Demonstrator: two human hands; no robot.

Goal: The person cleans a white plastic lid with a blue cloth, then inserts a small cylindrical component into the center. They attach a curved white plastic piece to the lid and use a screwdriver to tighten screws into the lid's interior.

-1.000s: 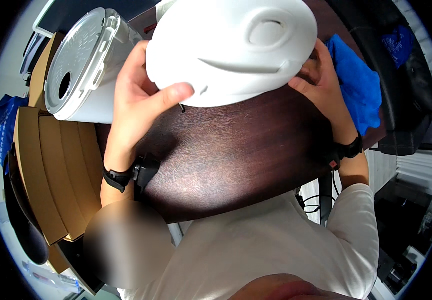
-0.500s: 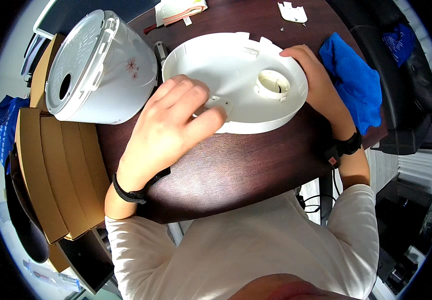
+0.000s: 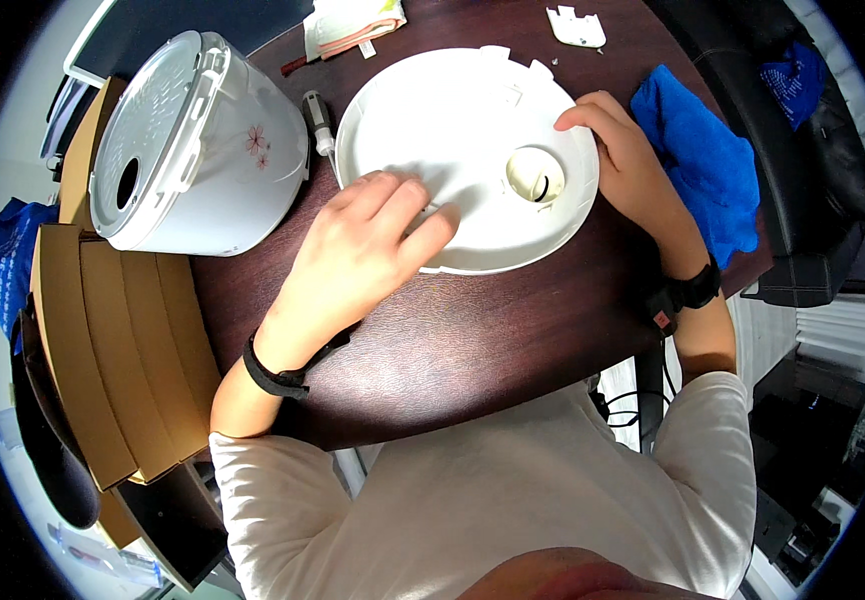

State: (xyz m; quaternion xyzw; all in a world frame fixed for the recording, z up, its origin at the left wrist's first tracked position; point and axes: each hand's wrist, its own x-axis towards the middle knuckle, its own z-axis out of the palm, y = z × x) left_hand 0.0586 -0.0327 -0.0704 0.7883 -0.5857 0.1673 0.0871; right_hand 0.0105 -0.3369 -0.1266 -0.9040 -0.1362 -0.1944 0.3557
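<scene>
The left hand (image 3: 358,235) is laid over the near left part of the white lid (image 3: 433,120), its fingers curled down toward the inside; whether anything is pinched there cannot be told, as the fingertips are hidden. The right rim is gripped by the bent fingers of the right hand (image 3: 623,150). A second ago the lid is held up with its outer face showing; now it is turned over, hollow side up, and appears to be rested on the desk (image 3: 453,340), flatter than half a second ago. By this turn the inside, with its small round cup (image 3: 536,175), is laid open, and its fittings seem to be brought within easy reach, though part of the near left side is covered by the left hand. To the left, a white cooker (image 3: 223,170) with a flower print is set near the lid, and a screwdriver (image 3: 319,125) is left in the narrow gap between them, its shaft pointed at the rim, so little room seems to be given on that side. Beyond the lid, a folded cloth (image 3: 353,25) and a broken-looking white piece (image 3: 575,27) are placed; a blue towel (image 3: 703,160) is bunched just beside the right hand.
</scene>
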